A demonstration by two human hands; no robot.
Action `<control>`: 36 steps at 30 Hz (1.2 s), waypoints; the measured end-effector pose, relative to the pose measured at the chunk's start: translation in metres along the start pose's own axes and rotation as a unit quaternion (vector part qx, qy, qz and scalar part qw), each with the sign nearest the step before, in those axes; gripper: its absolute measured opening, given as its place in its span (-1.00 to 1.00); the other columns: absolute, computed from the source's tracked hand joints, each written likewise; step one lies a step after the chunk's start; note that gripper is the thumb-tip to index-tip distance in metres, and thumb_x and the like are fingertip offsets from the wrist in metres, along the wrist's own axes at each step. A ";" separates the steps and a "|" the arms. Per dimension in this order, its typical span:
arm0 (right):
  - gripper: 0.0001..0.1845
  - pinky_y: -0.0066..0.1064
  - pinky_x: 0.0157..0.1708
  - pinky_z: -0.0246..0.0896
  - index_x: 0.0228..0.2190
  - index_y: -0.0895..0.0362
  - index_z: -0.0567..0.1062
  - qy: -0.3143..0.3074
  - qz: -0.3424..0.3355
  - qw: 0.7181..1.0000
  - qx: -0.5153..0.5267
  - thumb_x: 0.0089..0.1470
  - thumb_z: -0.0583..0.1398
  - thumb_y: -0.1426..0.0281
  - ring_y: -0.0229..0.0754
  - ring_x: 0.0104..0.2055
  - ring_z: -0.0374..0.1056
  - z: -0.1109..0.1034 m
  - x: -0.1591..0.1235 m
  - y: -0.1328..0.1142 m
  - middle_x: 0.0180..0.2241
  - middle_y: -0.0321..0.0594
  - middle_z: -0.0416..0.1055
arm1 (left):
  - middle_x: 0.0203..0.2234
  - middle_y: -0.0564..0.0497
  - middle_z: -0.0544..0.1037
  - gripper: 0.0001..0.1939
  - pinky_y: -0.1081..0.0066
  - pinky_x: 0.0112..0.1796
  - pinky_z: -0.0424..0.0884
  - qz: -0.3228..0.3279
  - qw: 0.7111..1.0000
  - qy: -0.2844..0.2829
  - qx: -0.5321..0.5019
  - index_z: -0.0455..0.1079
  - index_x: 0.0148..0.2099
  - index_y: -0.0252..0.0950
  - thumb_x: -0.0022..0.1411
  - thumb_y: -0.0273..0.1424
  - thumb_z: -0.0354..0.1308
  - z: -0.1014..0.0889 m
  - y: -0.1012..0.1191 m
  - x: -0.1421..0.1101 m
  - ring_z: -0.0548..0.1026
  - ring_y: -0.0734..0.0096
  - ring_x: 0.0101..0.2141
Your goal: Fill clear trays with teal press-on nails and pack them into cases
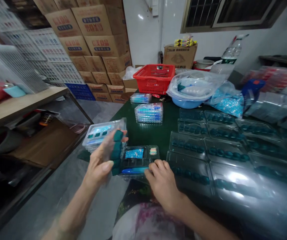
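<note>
Table: green table (145, 140), clear blister trays (192, 145) spread flat, probably to keep them all in reach
Left hand (98, 165): clenched on a teal blister strip (117, 155), held up off the table
Right hand (162, 185): not gripping, fingers resting on a black tray (137, 162), seemingly to steady it

**Clear blister strip (107, 150) and black tray (136, 160), hand check**

Strip held near-upright in left hand (98, 163), its row of dark green blocks (117, 153) running down one side. Right hand (162, 185) has fingers curled on the tray's near edge. Tray lies flat, carrying a blue card (134, 153), a small pale card (153, 151) and a blue strip (135, 170). Stacked clear trays (101, 136) sit just behind the strip.
</note>
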State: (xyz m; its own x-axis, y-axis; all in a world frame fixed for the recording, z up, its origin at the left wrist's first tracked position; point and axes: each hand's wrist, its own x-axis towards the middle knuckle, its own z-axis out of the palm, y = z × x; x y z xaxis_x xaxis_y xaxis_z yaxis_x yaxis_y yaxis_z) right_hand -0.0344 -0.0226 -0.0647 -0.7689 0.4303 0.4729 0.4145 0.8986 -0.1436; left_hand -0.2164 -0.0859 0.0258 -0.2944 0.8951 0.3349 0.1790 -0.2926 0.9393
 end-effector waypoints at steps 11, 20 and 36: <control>-0.78 -0.19 -0.21 0.01 -0.26 0.16 0.41 0.048 0.061 0.997 0.023 0.03 0.04 0.52 -0.06 -0.15 0.10 -0.015 -0.030 0.025 -0.26 -0.12 0.31 | 0.06 -0.20 0.14 -0.28 -0.01 -0.11 0.08 0.074 0.842 -0.179 0.504 0.06 0.14 -0.22 -0.10 -0.23 0.14 0.043 -0.030 0.015 0.18 -0.02 -0.04; -0.75 -0.24 -0.23 0.06 -0.29 0.15 0.41 0.060 0.114 0.989 0.067 0.02 0.01 0.57 -0.12 -0.18 0.16 -0.022 -0.051 0.027 -0.29 -0.15 0.32 | 0.02 -0.22 0.17 -0.29 0.01 -0.22 0.13 0.087 0.778 -0.218 0.582 0.11 0.11 -0.21 -0.13 -0.19 0.13 0.053 -0.041 0.019 0.19 -0.09 -0.10; -0.79 -0.29 -0.30 0.06 -0.34 0.12 0.43 0.048 0.118 0.985 0.117 0.05 0.02 0.53 -0.16 -0.26 0.17 -0.018 -0.042 0.031 -0.38 -0.19 0.34 | 0.05 -0.21 0.15 -0.23 0.03 -0.16 0.11 0.067 0.775 -0.254 0.575 0.05 0.14 -0.18 -0.15 -0.16 0.15 0.056 -0.037 0.020 0.16 -0.09 -0.05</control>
State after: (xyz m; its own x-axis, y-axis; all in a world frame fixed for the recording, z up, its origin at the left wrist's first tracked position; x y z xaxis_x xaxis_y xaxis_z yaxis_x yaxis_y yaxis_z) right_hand 0.0194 -0.0148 -0.0729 -0.6105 0.6288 0.4817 0.4438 0.7752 -0.4495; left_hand -0.1763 -0.0381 -0.0066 0.1538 0.9851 0.0766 0.9802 -0.1619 0.1139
